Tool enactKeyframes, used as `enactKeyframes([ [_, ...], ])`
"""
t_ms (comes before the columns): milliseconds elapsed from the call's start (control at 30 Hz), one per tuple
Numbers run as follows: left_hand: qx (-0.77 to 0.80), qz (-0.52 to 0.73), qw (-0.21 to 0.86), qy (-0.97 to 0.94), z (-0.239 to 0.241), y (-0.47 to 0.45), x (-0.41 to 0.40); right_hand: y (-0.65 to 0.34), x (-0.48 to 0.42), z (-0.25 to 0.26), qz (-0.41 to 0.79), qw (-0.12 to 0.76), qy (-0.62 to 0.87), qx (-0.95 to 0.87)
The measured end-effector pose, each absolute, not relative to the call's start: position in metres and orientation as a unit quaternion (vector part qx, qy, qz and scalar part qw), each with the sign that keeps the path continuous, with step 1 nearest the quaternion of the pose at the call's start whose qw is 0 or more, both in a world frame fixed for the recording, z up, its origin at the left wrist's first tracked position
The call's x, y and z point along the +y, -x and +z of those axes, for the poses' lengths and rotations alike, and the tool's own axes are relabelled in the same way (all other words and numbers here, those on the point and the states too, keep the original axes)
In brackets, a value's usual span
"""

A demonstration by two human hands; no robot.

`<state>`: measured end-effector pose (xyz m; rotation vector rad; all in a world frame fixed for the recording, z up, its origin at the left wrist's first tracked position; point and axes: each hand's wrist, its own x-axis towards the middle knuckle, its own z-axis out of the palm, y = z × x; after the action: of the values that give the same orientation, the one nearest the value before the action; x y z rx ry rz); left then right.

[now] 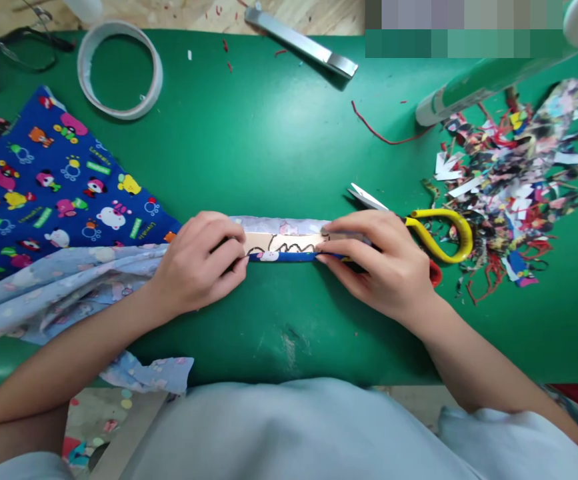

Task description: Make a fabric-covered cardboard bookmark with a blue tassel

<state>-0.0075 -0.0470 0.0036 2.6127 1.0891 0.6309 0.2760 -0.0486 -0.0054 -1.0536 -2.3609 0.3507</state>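
Note:
A narrow beige strip with black wavy lines point(293, 244) lies between my hands. Pale lilac printed fabric point(279, 225) runs along its far edge, and blue printed fabric point(283, 257) borders its near edge. My left hand point(201, 260) pinches the left end with bent fingers. At the right end, the thumb and fingers of my right hand point(383, 260) close on the same strip. Scissors with yellow handles point(441, 235) lie partly beneath my right hand, blades pointing left. Light blue printed fabric point(69, 280) trails left under my left wrist. What lies under my palms is hidden.
Blue cartoon-print fabric point(59, 180) spreads at the left below a tape roll point(86, 73). Metal thread snips point(303, 43) lie at the back. A heap of fabric scraps point(513, 180) and a white-green tube point(469, 90) occupy the right of the green table point(269, 153).

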Motion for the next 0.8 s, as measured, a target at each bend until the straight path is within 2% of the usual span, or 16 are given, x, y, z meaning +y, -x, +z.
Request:
enactKeyframes([
  [167, 0.456, 0.197, 0.171, -0.851, 0.007, 0.008, -0.044, -0.277, -0.048, -0.003, 0.109, 0.211, 0.444, -0.864],
  [333, 0.465, 0.151, 0.226, -0.843, 0.012, 0.008, -0.039, -0.279, -0.045, -0.002, 0.12, 0.165, 0.454, -0.867],
  [467, 0.432, 0.119, 0.213, -0.868, 0.012, 0.009, -0.036, -0.28, -0.042, -0.001, 0.142, 0.14, 0.446, -0.873],
  [800, 0.361, 0.135, 0.158, -0.909, 0.006, 0.015, -0.034, -0.278, -0.039, -0.004, 0.129, 0.21, 0.378, -0.892],
])
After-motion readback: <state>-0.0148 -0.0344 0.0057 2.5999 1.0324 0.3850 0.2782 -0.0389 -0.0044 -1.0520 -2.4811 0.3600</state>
